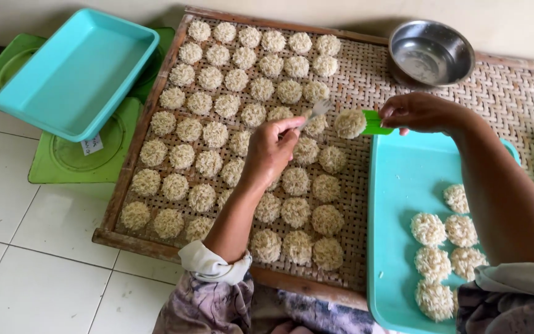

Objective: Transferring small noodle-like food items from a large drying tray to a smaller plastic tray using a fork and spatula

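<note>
1. While the left hand (271, 148) sits at mid-frame with its fingers pinched around the handle of a metal fork (317, 110), the fork's tines point up and to the right, close to a round rice cake (349, 123).
2. The right hand (418, 112), right of centre in the upper half, is closed on a green spatula (375, 122); the rice cake rests on the spatula's left end.
3. Both tools meet over the right edge of the filled part of a woven bamboo tray (526, 99), which spans the middle and upper right of the frame.
4. Rows of the same pale rice cakes (217, 124) cover the tray's left and centre, lying close together.
5. A turquoise plastic tray (397, 204) lies at lower right, below the right hand, with six more cakes (443, 247) grouped near its right side.
6. An empty turquoise tray (75, 71) sits at upper left, on green plastic lids (81, 161) on the white tiled floor (26, 260).
7. A steel bowl (431, 52) stands at the top right, on the woven tray.
</note>
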